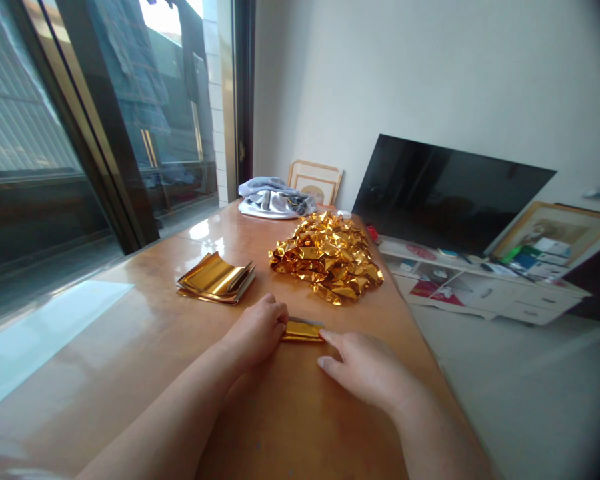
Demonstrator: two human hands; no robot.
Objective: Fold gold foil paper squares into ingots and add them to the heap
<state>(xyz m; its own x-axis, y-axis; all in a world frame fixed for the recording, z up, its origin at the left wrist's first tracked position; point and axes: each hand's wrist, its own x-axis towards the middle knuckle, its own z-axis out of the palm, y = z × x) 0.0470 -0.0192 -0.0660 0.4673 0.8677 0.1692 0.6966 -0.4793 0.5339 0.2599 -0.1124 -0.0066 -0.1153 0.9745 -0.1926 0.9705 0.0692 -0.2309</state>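
Note:
A gold foil paper (304, 330) lies on the table in front of me, folded into a narrow strip with a thin grey edge along its far side. Curled fingers of my left hand (261, 327) close on the strip's left end. At the right end, my right hand (365, 365) presses a fingertip on the foil, its thumb held apart and touching no paper. Beyond my left hand sits a stack of flat gold foil sheets (216, 277), slightly curled. A heap of folded gold foil pieces (330, 257) rises past the strip.
The glossy wooden table (145, 353) ends on the right in a long edge. Folded clothes (275, 198) lie at its far end, near leaning picture frames (316, 180). A television (445, 193) stands over a white cabinet (480, 290). Glass sliding doors (160, 107) line the left.

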